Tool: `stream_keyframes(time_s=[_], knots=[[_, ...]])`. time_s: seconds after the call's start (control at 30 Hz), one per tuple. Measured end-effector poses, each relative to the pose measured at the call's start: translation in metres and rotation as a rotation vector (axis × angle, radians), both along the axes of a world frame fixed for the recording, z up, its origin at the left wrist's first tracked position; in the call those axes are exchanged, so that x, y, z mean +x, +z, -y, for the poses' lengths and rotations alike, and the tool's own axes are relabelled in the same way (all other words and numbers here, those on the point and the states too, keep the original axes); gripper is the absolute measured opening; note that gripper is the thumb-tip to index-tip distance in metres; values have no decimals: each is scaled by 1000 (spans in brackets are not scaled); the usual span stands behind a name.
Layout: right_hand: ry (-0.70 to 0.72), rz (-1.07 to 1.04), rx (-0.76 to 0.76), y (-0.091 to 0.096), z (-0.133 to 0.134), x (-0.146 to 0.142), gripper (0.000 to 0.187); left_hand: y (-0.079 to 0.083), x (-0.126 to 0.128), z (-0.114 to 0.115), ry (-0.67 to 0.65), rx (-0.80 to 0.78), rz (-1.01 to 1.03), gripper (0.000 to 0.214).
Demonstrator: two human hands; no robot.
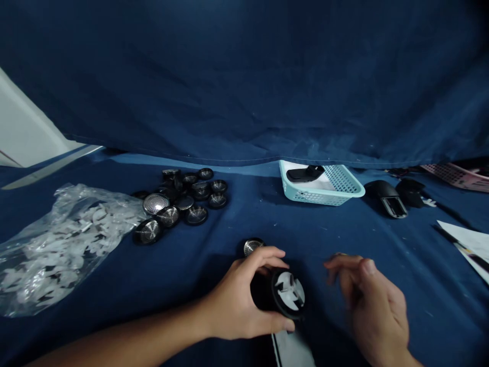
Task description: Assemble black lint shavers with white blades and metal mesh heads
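Note:
My left hand (244, 300) grips a round black housing (275, 300), its thumb and fingers on opposite sides. A white disc-like insert (290, 290) with dark gaps fills the end facing up. Below the housing, a pale grey flat strip (292, 349) with a dark edge reaches the bottom of the view; I cannot tell whether they are joined. Just beyond my left fingers lies a black-rimmed metal mesh cap (252, 246). My right hand (376, 306) hovers to the right of the housing, apart from it, fingers loosely bent and slightly blurred, with nothing visible in them.
Several black-rimmed mesh caps (168, 216) are grouped at the left, beside a clear plastic bag (76, 244) of white pieces. A light blue basket (324, 196) holds a black part. Black housings (385, 199), a paper sheet (468, 239) and a pink basket (454, 176) are at the right.

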State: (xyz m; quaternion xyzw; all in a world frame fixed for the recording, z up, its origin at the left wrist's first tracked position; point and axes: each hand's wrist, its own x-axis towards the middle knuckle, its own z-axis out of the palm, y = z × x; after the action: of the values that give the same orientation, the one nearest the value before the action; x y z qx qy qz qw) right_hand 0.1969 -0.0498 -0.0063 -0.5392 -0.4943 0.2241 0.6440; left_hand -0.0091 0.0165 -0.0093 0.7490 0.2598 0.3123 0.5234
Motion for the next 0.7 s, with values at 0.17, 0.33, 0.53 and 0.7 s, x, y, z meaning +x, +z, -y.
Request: stream_keyframes(time_s=[0.17,0.33,0.53,0.7], knots=[[195,203,-105,-2,1,4,39,0,0,0,-8,-5,6,88],[367,375,-157,0,-1,7,41,1,1,0,-17,-8,19,87],[214,342,-153,-5,-4,10,49,0,0,0,-4,-14,7,88],[229,259,-100,-3,-3,8,41,2,1,0,-1,-18,0,87]])
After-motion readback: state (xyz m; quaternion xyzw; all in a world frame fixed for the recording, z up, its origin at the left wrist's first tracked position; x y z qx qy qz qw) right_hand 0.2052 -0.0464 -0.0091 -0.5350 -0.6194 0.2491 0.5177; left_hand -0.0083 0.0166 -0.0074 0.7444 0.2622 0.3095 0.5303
